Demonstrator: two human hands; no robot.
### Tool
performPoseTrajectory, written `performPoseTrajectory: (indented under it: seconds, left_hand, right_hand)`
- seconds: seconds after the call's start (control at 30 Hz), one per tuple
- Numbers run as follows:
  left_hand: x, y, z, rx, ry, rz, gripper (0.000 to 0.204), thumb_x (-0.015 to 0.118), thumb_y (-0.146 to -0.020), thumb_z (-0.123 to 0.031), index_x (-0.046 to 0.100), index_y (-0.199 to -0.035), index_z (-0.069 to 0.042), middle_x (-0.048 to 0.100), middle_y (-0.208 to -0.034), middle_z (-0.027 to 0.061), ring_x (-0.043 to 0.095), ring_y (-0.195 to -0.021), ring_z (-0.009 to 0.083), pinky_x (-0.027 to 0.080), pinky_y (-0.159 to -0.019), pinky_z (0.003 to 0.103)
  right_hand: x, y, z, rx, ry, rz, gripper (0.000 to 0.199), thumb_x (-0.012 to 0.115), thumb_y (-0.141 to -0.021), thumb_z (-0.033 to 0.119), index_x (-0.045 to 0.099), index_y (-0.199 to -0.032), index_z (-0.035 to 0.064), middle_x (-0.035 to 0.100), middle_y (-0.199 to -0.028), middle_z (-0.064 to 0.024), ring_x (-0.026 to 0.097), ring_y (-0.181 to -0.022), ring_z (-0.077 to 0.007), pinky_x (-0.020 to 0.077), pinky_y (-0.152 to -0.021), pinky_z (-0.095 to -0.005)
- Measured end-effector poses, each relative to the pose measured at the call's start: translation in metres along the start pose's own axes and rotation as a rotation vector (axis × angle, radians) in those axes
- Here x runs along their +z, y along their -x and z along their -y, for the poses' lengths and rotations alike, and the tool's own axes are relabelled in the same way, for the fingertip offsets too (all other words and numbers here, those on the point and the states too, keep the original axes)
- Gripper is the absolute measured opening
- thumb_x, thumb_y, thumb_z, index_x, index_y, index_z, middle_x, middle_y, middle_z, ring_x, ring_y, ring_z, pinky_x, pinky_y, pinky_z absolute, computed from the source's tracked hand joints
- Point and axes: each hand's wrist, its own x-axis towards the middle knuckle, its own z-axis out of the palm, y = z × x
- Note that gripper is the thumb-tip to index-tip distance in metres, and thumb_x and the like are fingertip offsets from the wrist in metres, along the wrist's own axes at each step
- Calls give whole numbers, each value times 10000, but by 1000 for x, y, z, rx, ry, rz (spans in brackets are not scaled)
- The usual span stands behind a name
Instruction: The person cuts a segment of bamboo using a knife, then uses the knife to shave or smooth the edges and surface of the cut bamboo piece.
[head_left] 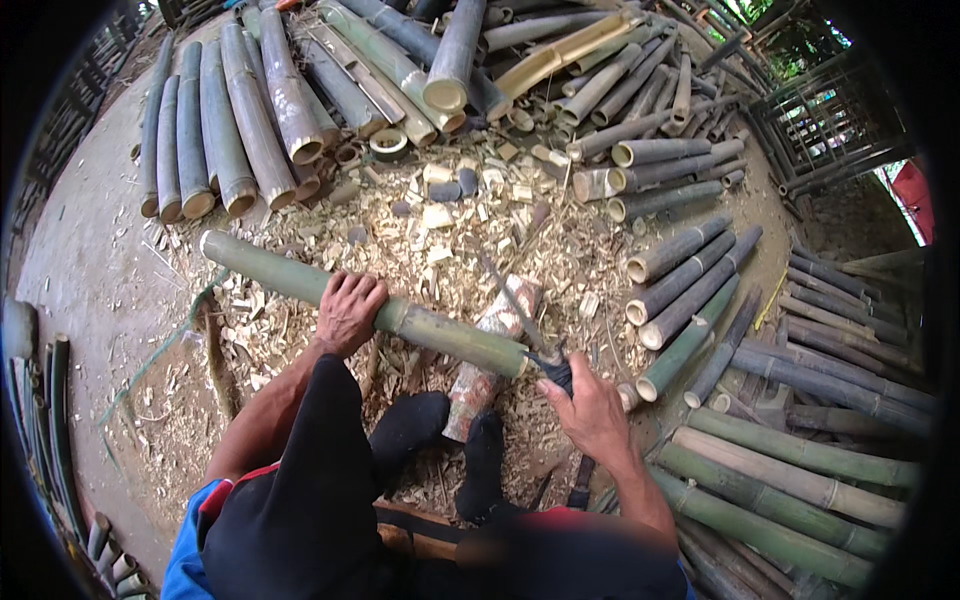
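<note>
Black trousers (310,480), left fingers (350,287) curled over bamboo (450,335), right fingers (580,375) — wrapped round knife (518,308)

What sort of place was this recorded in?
Probably a bamboo workshop or yard: piled bamboo poles, scattered pale chips, and a long-bladed knife in the right hand.

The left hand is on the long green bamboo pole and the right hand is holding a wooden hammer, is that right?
Not the hammer: the head view shows the right hand holding a slender metal knife with a dark handle. The left hand is indeed on the long green bamboo pole.
</note>
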Motion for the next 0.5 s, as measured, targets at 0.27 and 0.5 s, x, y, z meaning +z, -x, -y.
performPoseTrajectory:
  seconds: [0.27,0.5]
  left_hand:
    - [13,4,-13,-65,-35,-176,331,662,-870,-120,643,-1201,-104,649,-1225,95,602,-1232,313,423,-1104,509]
    - [17,19,-20,-137,-41,-113,454,637,-883,-100,599,-1336,-104,600,-1360,127,549,-1337,346,364,-1179,530]
  right_hand:
    - [53,-8,-77,71,254,71,378,685,-1034,291,525,-1171,-22,711,-823,-297,740,-767,-478,575,-606,-532]
    - [-2,9,5,-246,-176,-252,375,704,-1027,299,532,-1170,-2,700,-808,-274,735,-757,-481,566,-619,-549]
